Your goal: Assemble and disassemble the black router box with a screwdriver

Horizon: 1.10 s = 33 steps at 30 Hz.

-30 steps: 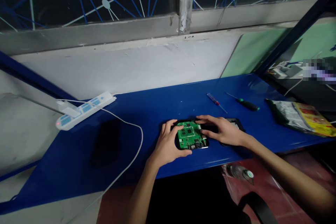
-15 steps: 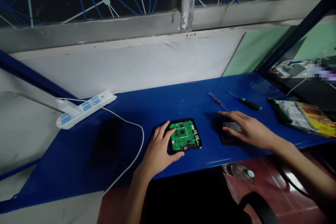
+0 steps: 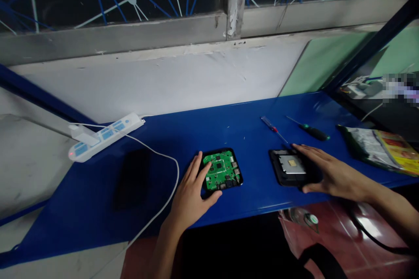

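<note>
A green circuit board (image 3: 220, 166) sits face up in a shallow black case (image 3: 241, 174) on the blue table. My left hand (image 3: 193, 189) spans the case's left side, fingers at the far corner and thumb at the near edge. Off to the right lies the black cover (image 3: 278, 173), inner side up, with a silver metal plate (image 3: 286, 165) and a small tan pad on it. My right hand (image 3: 330, 174) straddles the cover's right end, fingers along the far edge and thumb at the near edge, hiding that end.
Behind the cover lie a red-collared screwdriver (image 3: 271, 125) and a green-and-black screwdriver (image 3: 312, 131). A colourful plastic packet (image 3: 381, 148) is at the right. At the left are a white power strip (image 3: 108, 135), its trailing cable (image 3: 175, 161) and a dark flat object (image 3: 132, 176).
My left hand has shifted the case slightly left. My right hand has moved from over the cover to its right end, baring the metal plate.
</note>
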Each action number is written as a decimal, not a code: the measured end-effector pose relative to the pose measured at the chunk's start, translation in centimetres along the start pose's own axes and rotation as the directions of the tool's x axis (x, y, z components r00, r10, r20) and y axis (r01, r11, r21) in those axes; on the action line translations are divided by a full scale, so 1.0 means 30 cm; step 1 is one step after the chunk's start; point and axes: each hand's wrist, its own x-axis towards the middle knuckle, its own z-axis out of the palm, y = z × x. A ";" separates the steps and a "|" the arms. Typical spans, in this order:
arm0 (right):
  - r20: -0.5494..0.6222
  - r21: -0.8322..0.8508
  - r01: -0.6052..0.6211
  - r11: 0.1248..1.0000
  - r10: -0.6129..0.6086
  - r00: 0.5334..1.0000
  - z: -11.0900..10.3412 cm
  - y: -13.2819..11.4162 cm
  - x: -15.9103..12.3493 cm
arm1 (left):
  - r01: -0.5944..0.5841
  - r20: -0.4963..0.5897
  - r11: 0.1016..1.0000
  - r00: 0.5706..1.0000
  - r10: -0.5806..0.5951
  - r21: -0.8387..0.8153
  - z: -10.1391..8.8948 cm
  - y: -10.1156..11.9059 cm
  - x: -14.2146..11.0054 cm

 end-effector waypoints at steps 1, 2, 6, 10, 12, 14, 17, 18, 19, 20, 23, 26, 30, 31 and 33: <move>-0.006 -0.003 -0.002 1.000 0.002 1.000 0.008 0.006 0.000 | 0.011 0.004 1.000 1.000 -0.011 0.002 -0.001 0.000 0.001; -0.005 -0.008 -0.004 1.000 0.004 1.000 0.016 0.011 -0.002 | 0.024 0.006 1.000 1.000 -0.024 0.002 -0.002 -0.001 0.001; 0.025 0.000 -0.044 0.999 0.044 0.999 0.042 0.025 -0.023 | 0.036 -0.013 0.999 0.999 -0.036 -0.002 0.009 -0.009 0.005; 0.026 0.030 -0.076 0.997 0.075 0.997 0.047 0.015 -0.035 | 0.015 -0.061 1.000 0.998 -0.016 -0.013 0.025 -0.021 0.009; 0.003 0.037 -0.075 0.996 0.075 0.997 0.040 0.000 -0.032 | 0.016 -0.066 1.000 0.998 -0.017 -0.019 0.027 -0.025 0.010; -0.043 0.038 -0.069 0.997 0.070 0.997 0.029 -0.022 -0.027 | 0.018 -0.070 1.000 0.997 -0.020 -0.023 0.026 -0.026 0.009; -0.107 0.012 -0.065 0.998 0.066 0.992 0.016 -0.066 -0.024 | 0.025 -0.074 0.999 0.997 -0.027 -0.030 0.024 -0.025 0.006; -0.110 0.000 -0.066 0.998 0.065 0.992 0.014 -0.083 -0.024 | 0.027 -0.074 0.999 0.997 -0.029 -0.031 0.023 -0.025 0.004; -0.105 -0.010 -0.067 0.998 0.065 0.992 0.012 -0.101 -0.025 | 0.028 -0.072 0.999 0.997 -0.031 -0.032 0.024 -0.025 0.003; -0.091 -0.015 -0.064 0.998 0.063 0.994 0.011 -0.119 -0.024 | 0.029 -0.073 0.999 0.997 -0.032 -0.032 0.024 -0.026 0.002; -0.058 -0.024 -0.029 0.999 0.028 0.998 0.006 -0.172 -0.014 | 0.019 -0.078 0.999 0.997 -0.022 -0.031 0.026 -0.028 0.000; -0.087 -0.059 0.025 0.998 -0.030 0.996 -0.008 -0.226 0.015 | 0.005 -0.079 0.999 0.997 -0.008 -0.035 0.025 -0.027 0.000; -0.121 -0.038 0.077 0.996 -0.081 0.989 -0.033 -0.305 0.073 | 0.025 -0.073 0.998 0.997 -0.029 -0.054 0.017 -0.020 -0.003; -0.133 -0.025 0.092 0.995 -0.095 0.987 -0.036 -0.326 0.089 | 0.032 -0.077 0.997 0.996 -0.037 -0.065 0.013 -0.017 -0.005; -0.174 0.010 0.129 0.992 -0.125 0.977 -0.038 -0.369 0.121 | 0.028 -0.094 0.996 0.995 -0.036 -0.087 0.004 -0.007 -0.012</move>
